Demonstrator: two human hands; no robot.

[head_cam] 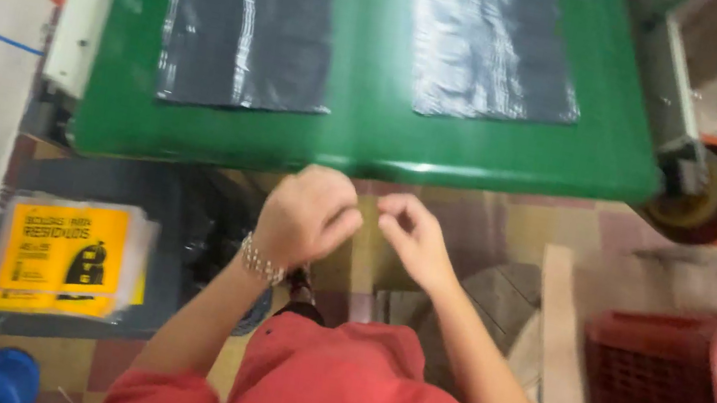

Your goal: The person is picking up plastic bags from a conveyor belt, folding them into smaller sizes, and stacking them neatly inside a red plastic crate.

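Green tabletop (361, 125) is carrying two black plastic bags (249, 16); below its edge, left hand (306, 217) and right hand (411, 236) are meeting, fingers curled narrow, pinching nothing discernible.

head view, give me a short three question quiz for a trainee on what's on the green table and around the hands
1. True or false: two flat stacks of black plastic bags lie on the green table.
2. Which hand wears a beaded bracelet: A) left hand B) right hand?
3. What colour is the mesh crate on the person's right?

Key
1. True; the second stack lies to the right of the first.
2. A
3. Red
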